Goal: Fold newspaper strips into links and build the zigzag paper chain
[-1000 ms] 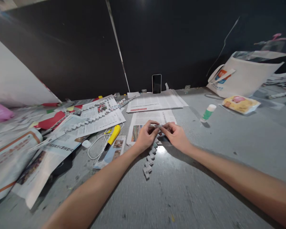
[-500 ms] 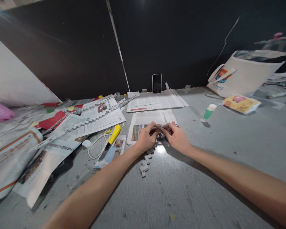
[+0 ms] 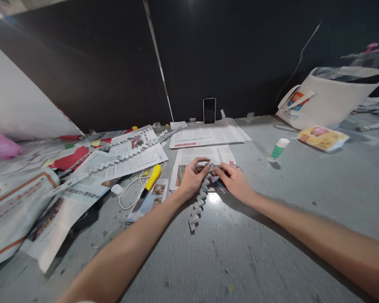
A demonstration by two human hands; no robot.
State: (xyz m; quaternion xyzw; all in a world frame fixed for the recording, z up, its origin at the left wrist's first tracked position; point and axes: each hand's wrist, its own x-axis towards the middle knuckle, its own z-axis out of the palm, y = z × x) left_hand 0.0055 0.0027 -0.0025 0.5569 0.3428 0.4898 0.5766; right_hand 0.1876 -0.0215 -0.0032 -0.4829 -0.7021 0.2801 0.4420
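Paper chain (image 3: 198, 204) is lying on the grey table (image 3: 271, 235), its far end lifted between both hands; from the head camera, the left hand (image 3: 192, 179) is pinching that end with thumb and fingers closed narrow, and the right hand (image 3: 234, 180) is meeting it fingertip to fingertip, closed on the same folded link; holding it up off the surface looks like a way of keeping the newest fold tight while the finished links are trailing down toward the person. Both hands are working over a newspaper sheet (image 3: 192, 156), probably kept close as stock for strips; another stack of newspaper (image 3: 208, 135) is sitting just behind it; the print is too small to read. Left of the hands, a yellow knife (image 3: 150, 180) is resting beside a white cable (image 3: 126, 195), within easy reach; a longer finished chain (image 3: 120, 159) is stretching across more papers. A phone (image 3: 209, 110) is standing upright against the dark wall; a glue stick (image 3: 278, 149) and a white bag (image 3: 325, 101) are sitting off to the right, the bag's logo unreadable.
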